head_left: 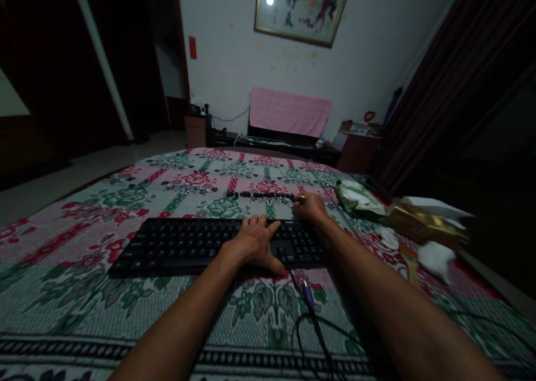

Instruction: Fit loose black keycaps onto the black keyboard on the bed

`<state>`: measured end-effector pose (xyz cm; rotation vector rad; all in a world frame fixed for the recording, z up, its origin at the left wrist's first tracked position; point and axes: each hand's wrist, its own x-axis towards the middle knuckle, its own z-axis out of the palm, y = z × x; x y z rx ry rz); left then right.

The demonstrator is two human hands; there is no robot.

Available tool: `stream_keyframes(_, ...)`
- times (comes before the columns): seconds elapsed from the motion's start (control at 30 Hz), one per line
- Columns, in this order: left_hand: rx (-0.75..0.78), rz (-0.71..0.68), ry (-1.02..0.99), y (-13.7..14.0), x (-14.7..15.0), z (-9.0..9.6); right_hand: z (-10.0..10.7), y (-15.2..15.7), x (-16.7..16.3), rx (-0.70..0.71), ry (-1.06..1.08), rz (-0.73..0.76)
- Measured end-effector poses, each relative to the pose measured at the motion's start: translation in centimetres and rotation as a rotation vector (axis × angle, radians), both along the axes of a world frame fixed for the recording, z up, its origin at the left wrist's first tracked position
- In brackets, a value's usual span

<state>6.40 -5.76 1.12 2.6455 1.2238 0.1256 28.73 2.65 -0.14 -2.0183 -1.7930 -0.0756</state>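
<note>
A black keyboard (180,244) lies on the patterned tablecloth in front of me. My left hand (255,241) rests over its right-middle part, palm down with the fingers spread. Beyond the keyboard, a row of small black pieces (268,195), which look like keycaps, runs from left to right. At the right end of that row is my right hand (312,206), its fingers closed in a pinch. Something small and shiny shows at its fingertips, too unclear to name. A black cable (318,331) with a purple-and-metal section lies in loops near the keyboard's front edge.
To the right lie a green-and-white packet (360,198), a gold box (425,223), crumpled white tissue (436,258) and a brush (410,261). Flowered cloth (104,291) covers the table. A pink towel (288,112) hangs by the far wall.
</note>
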Motion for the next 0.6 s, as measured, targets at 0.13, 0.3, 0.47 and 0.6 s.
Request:
stream_keyframes(0.13, -0.008, 0.013, 0.016, -0.2, 0.0, 0.3, 0.0, 1.1, -0.6, -0.015, -0.095, -0.006)
stream_keyframes(0.3, -0.002, 0.007, 0.013, -0.1, 0.1, 0.2, -0.3, 1.5, -1.1, -0.071, -0.133, 0.007)
stream_keyframes(0.47, -0.026, 0.017, 0.014, -0.2, 0.1, 0.4, -0.8, 1.4, -0.9, -0.086, -0.112, -0.025)
stream_keyframes(0.6, -0.029, 0.02, 0.023, -0.3, 0.2, 0.7, -0.9, 1.9, -0.5, -0.095, -0.079, -0.112)
